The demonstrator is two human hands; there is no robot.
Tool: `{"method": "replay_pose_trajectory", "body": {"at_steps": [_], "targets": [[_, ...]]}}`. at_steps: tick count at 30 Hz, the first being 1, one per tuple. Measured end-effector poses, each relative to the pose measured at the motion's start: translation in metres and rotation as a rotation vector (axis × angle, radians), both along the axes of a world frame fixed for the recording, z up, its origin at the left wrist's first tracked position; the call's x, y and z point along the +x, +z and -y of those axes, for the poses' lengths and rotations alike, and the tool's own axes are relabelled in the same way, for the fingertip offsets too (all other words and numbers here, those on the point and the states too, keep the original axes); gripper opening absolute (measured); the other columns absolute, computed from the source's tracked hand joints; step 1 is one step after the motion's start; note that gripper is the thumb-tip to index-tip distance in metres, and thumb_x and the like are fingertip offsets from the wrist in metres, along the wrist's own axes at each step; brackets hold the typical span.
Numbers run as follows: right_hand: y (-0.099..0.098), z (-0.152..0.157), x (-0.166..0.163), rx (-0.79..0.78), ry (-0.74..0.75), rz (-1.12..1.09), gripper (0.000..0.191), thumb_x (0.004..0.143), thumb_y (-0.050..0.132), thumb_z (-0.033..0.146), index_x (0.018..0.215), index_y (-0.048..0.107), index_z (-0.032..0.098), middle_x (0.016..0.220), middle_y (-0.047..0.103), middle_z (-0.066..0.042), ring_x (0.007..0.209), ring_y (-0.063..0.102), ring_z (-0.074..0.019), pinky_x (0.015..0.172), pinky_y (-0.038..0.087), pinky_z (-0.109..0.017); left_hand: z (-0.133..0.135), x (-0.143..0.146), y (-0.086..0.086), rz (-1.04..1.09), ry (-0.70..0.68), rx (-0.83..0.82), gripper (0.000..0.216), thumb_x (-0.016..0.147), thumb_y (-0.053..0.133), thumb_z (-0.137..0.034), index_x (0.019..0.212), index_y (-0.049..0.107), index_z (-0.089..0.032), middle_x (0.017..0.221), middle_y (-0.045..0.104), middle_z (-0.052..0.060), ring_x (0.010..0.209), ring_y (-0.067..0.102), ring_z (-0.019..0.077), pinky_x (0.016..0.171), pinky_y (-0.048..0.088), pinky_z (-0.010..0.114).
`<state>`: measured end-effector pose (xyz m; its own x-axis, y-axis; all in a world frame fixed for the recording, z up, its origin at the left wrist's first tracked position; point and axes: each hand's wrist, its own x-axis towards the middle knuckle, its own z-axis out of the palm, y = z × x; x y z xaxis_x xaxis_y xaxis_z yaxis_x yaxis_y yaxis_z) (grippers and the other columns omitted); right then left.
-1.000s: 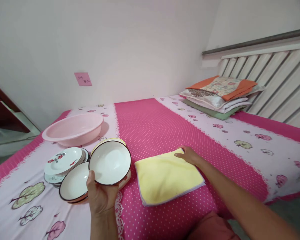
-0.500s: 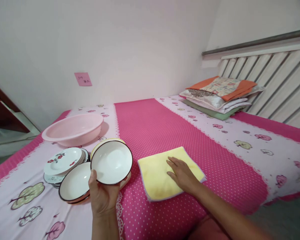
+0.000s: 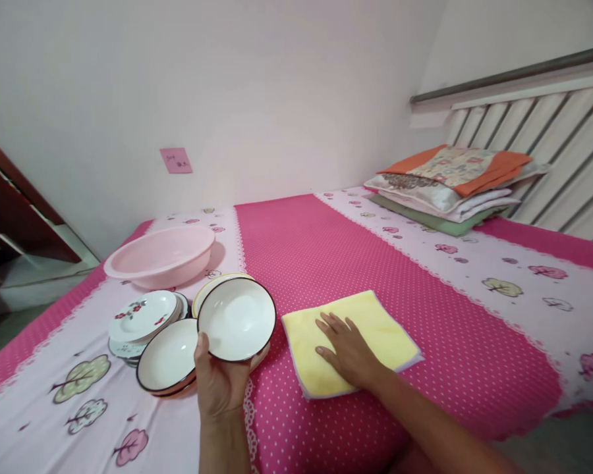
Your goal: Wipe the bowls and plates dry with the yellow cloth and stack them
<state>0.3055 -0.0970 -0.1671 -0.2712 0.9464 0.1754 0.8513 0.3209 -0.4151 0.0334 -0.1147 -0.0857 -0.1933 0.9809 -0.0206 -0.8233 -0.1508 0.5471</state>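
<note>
1. Since a second ago the right hand (image 3: 348,352) has drawn back from the far corner of the yellow cloth (image 3: 350,339) to its middle, and the cloth has slid a little nearer the person; the left hand (image 3: 222,382) has kept its hold on the bowl (image 3: 236,319) throughout.
2. Left hand: closed around the near rim of the white, dark-edged bowl, thumb on the inside lip, fingers underneath. It holds the bowl tilted up toward the camera, just above the edge of the bed (image 3: 375,263).
3. Right hand: open and flat, fingers spread, palm pressed down on the cloth. It grips nothing; the forearm reaches in from the lower right.
4. Progress, as a judgement: one bowl is lifted out of the pile and the cloth is spread and pinned, but cloth and bowl are still apart, so no wiping appears to have begun. The remaining dishes look untouched.
5. Just beside the held bowl: a second dark-rimmed bowl (image 3: 170,355) on a reddish one, a yellow-rimmed dish (image 3: 207,289) behind, and a stack of flowered plates (image 3: 143,316) to the left.
6. Farther back sits a pink basin (image 3: 161,257), near the wall.
7. Far right: folded bedding (image 3: 449,181) against the slatted headboard (image 3: 538,145), well apart from the hands.
</note>
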Motion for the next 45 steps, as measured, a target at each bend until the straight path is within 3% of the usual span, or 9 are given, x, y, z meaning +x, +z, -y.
{"method": "replay_pose_trajectory", "body": {"at_steps": [5,11,18,22,26,31,35,40,45], "targets": [[0.010,0.003,0.058,0.115,-0.374,-0.356,0.052,0.092,0.060,0.050,0.131,0.067,0.018,0.146,0.063,-0.016,0.139,0.055,-0.0309,0.120,0.040,-0.048,-0.002,-0.001,-0.004,0.041,-0.046,-0.002,0.048,0.089,0.070,-0.051,0.134,0.065,-0.035,0.142,0.068,0.008,0.136,0.057,0.0406,0.095,0.059,0.059],[0.019,0.014,0.133,-0.077,-0.782,-0.455,0.059,0.071,0.077,0.050,0.113,0.074,0.009,0.114,0.075,-0.028,0.107,0.071,-0.0474,0.092,0.055,-0.062,-0.005,0.002,-0.006,0.002,-0.043,0.005,0.052,0.088,0.070,-0.053,0.136,0.064,-0.037,0.148,0.063,0.011,0.133,0.058,0.0444,0.085,0.062,0.062],[0.042,0.012,0.102,-0.239,-0.603,-0.820,0.054,0.077,0.076,0.045,0.121,0.073,0.013,0.114,0.080,-0.016,0.095,0.079,-0.0335,0.076,0.063,-0.041,-0.004,0.001,-0.001,-0.032,-0.031,-0.005,0.054,0.086,0.071,-0.054,0.137,0.064,-0.036,0.149,0.062,0.012,0.130,0.059,0.0465,0.078,0.064,0.061],[0.073,0.023,0.054,-0.232,-0.296,-0.965,0.067,0.078,0.080,0.049,0.135,0.065,0.017,0.131,0.073,-0.015,0.111,0.074,-0.0318,0.086,0.062,-0.040,-0.004,0.000,-0.002,0.016,-0.010,0.016,0.055,0.086,0.072,-0.053,0.138,0.064,-0.035,0.147,0.064,0.011,0.128,0.062,0.0434,0.079,0.065,0.054],[0.084,0.022,0.023,-0.414,0.008,-0.909,0.073,0.085,0.071,0.059,0.143,0.057,0.017,0.122,0.074,-0.016,0.084,0.077,-0.0230,0.070,0.060,-0.035,-0.005,-0.002,-0.007,0.006,-0.041,0.008,0.052,0.087,0.071,-0.053,0.136,0.064,-0.037,0.144,0.065,0.011,0.126,0.062,0.0456,0.079,0.063,0.065],[0.062,-0.008,0.036,-0.204,-0.404,-0.735,0.048,0.083,0.070,0.052,0.115,0.070,0.016,0.107,0.076,-0.015,0.095,0.074,-0.0274,0.079,0.057,-0.038,-0.003,-0.001,-0.004,0.012,-0.040,0.003,0.054,0.085,0.073,-0.054,0.135,0.064,-0.036,0.143,0.066,0.011,0.119,0.066,0.0413,0.080,0.063,0.059],[0.038,-0.011,0.031,-0.303,-0.461,-0.733,0.033,0.080,0.072,0.050,0.075,0.068,0.018,0.079,0.076,-0.013,0.084,0.074,-0.0321,0.068,0.057,-0.039,-0.003,0.003,0.001,-0.014,-0.032,-0.044,0.056,0.085,0.072,-0.056,0.136,0.064,-0.034,0.144,0.065,0.013,0.119,0.066,0.0411,0.078,0.063,0.057],[0.033,0.007,-0.006,-0.511,-0.274,-0.917,0.033,0.081,0.070,0.047,0.096,0.076,0.018,0.090,0.082,-0.013,0.083,0.079,-0.0302,0.066,0.062,-0.038,-0.004,0.008,0.001,0.013,-0.015,-0.071,0.048,0.087,0.071,-0.050,0.133,0.066,-0.034,0.136,0.070,0.011,0.112,0.069,0.0365,0.073,0.064,0.050],[0.068,-0.020,0.001,-0.271,-0.427,-1.025,0.037,0.078,0.071,0.041,0.106,0.069,0.017,0.098,0.081,-0.017,0.083,0.078,-0.0312,0.064,0.063,-0.041,-0.005,0.014,-0.001,-0.025,-0.049,-0.038,0.044,0.089,0.073,-0.044,0.132,0.067,-0.034,0.132,0.073,0.007,0.115,0.070,0.0312,0.089,0.061,0.048]]}}
